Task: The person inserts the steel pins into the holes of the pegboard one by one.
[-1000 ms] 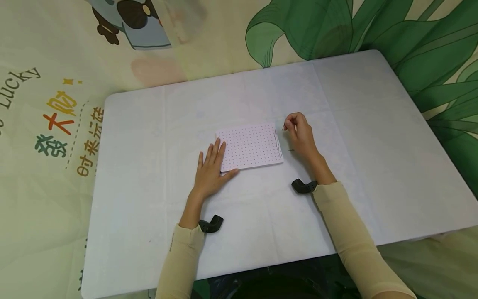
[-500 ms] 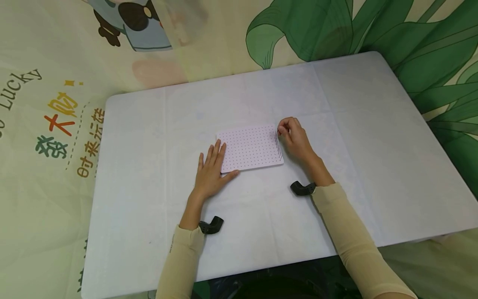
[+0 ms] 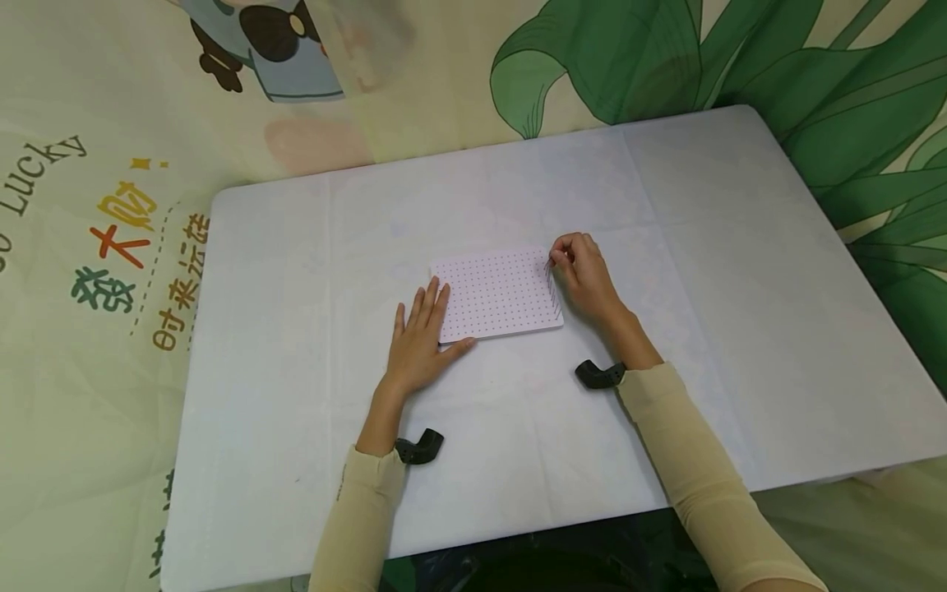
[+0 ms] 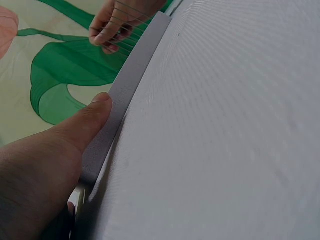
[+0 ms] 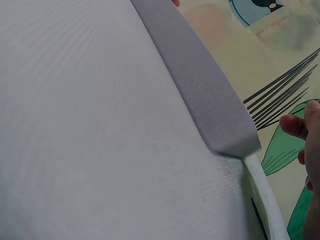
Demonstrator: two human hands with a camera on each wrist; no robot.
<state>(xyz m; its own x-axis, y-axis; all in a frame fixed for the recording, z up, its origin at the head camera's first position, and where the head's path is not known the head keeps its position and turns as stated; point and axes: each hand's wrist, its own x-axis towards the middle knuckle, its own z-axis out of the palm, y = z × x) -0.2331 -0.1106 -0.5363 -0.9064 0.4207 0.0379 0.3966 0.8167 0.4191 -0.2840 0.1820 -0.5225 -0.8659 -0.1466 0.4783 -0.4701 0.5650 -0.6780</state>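
Observation:
A white board (image 3: 496,292) dotted with rows of small holes lies flat near the middle of the table. My left hand (image 3: 418,341) rests on its left end, fingers straight and spread; in the left wrist view the thumb (image 4: 92,115) lies against the board's side. Along the right edge several thin dark pins (image 5: 280,92) stand in a row, leaning the same way in the right wrist view. At the back end of that row, my right hand (image 3: 588,271) pinches another thin pin between thumb and forefinger, its lower end close over the board. The fingers mostly hide this pin.
A white cloth covers the table (image 3: 473,460). One loose thin dark pin (image 5: 258,217) lies on it beside the board's right end. Behind the table hangs a printed curtain (image 3: 414,99) with green leaves. Black wrist cameras (image 3: 420,446) sit on both wrists.
My right hand has moved left and slightly toward me, bringing its pin from beside the board to the board's back right corner. My left hand keeps its place on the board.

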